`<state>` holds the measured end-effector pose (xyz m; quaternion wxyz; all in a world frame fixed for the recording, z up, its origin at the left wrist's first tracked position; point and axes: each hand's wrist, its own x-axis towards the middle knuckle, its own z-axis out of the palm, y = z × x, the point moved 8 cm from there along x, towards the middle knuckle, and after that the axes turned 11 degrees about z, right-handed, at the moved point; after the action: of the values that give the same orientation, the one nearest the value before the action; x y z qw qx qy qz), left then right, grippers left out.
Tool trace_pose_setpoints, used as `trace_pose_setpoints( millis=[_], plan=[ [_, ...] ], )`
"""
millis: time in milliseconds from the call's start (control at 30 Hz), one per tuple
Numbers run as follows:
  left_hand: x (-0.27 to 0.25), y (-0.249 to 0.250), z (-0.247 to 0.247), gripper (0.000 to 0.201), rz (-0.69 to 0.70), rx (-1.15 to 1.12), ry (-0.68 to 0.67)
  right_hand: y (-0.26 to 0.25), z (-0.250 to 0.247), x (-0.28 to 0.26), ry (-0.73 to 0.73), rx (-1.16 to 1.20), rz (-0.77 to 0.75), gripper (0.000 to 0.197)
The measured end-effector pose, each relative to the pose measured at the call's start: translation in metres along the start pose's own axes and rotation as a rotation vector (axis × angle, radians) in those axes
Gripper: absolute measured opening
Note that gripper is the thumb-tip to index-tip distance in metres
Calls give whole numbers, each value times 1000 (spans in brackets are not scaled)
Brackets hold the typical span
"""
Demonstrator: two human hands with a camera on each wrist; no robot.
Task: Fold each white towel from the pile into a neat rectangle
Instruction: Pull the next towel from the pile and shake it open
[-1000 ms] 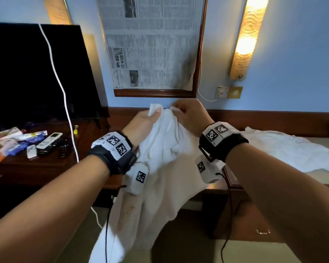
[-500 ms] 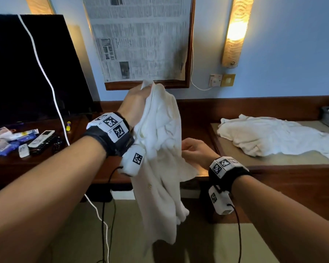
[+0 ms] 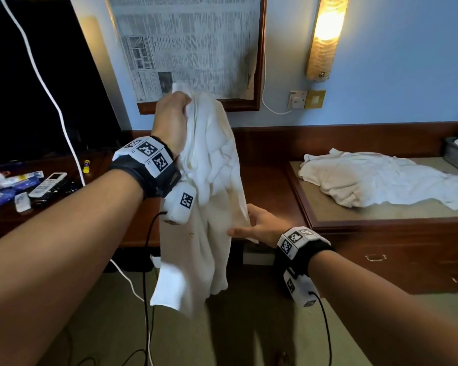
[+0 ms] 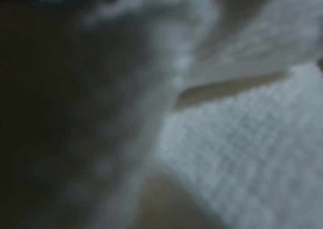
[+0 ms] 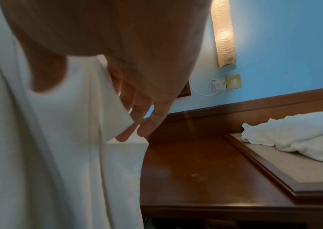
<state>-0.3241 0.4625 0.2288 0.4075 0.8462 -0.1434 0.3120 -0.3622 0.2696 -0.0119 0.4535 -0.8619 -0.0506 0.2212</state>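
White towel (image 3: 212, 196) fills blurred left wrist view; left hand (image 3: 171, 120) grip unseen.

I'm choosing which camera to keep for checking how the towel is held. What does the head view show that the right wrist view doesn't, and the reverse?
Only the head view shows the left hand gripping the hanging towel at its top, the television, the remote controls and the framed newspaper.

Only the right wrist view shows, close up, the right hand's fingers straight behind the towel's edge.

Both show the right hand, the hanging towel, the crumpled towel on the desk, the wall lamp and the socket.
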Motion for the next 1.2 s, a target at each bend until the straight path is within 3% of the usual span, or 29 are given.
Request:
trace_pose_setpoints(
  millis=[67,133,233,333,433,500,567,633,700,733,800,867,900,967,1033,1100,1133,1200],
  plan=[
    [0,1,-3,24,17,31,16,-2,5,6,87,-142,-12,42],
    [-1,4,-8,24,56,98,23,1,-1,9,202,-302,38,15],
    [0,2,-17,34,31,128,34,23,-28,13,283,-298,167,19],
    [-8,-14,-18,36,-110,-159,-2,37,-77,11,445,-300,217,14],
    [-25,-25,-13,10,-236,-405,-178,20,-137,-9,751,-157,138,14],
    [-34,-26,-10,8,-236,-480,-366,-3,-173,-33,985,46,46,20],
    [-42,-24,-14,11,-195,-477,-555,-35,-197,-47,1098,172,-40,21],
    [-37,-24,-27,33,-127,-448,-651,-78,-208,-50,1056,211,-145,21],
    [-24,-18,-43,47,-69,-440,-612,-128,-208,-58,990,188,-282,21],
    [-13,-15,-52,41,-49,-445,-550,-153,-206,-64,964,165,-356,19],
    [3,-2,-65,4,56,-435,-441,-195,-196,-79,905,145,-473,12],
    [13,8,-71,44,153,-383,-345,-225,-186,-90,836,147,-535,9],
    [17,10,-73,49,171,-392,-288,-237,-182,-96,802,134,-558,10],
    [23,21,-79,43,201,-428,-155,-258,-175,-107,733,113,-607,10],
    [30,33,-82,23,212,-485,-57,-276,-171,-119,662,143,-641,8],
    [35,48,-80,12,236,-526,-16,-293,-167,-129,597,155,-681,6],
    [38,56,-79,13,252,-546,-3,-301,-163,-133,565,147,-704,2],
    [42,71,-77,16,281,-578,-5,-314,-158,-141,517,102,-751,12]
  ],
)
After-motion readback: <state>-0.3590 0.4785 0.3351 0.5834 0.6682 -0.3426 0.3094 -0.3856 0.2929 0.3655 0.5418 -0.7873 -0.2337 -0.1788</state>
